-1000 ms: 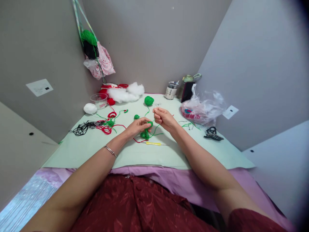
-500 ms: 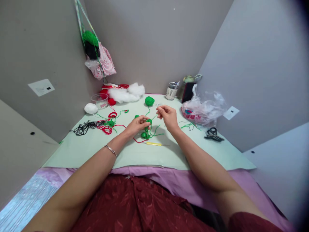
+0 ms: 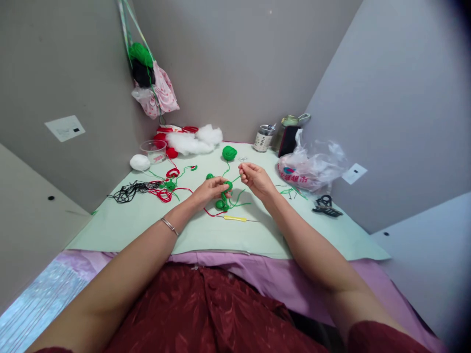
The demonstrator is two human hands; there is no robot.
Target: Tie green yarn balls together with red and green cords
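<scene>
My left hand (image 3: 210, 190) pinches a small green crocheted piece (image 3: 228, 185) above the pale green mat (image 3: 121, 225). More green crocheted balls (image 3: 221, 204) hang below it on the mat. My right hand (image 3: 255, 179) is closed in a pinch on a green yarn strand (image 3: 235, 178) that runs from the piece; whether it also holds a needle I cannot make out. A yellow-handled crochet hook (image 3: 235, 218) lies on the mat just in front of both hands. A green yarn ball (image 3: 229, 153) sits behind them.
Black yarn (image 3: 128, 190) and red yarn (image 3: 162, 196) lie tangled at the left. White stuffing (image 3: 191, 141), a clear cup (image 3: 152, 151) and a jar (image 3: 263, 138) stand at the back. A plastic bag (image 3: 312, 166) and black hair clip (image 3: 326, 206) lie at the right. A bag hangs on the wall (image 3: 154, 90).
My right hand moved slightly up and away from the left, drawing the green strand tauter, then settled. The left hand kept its pinch on the green piece.
</scene>
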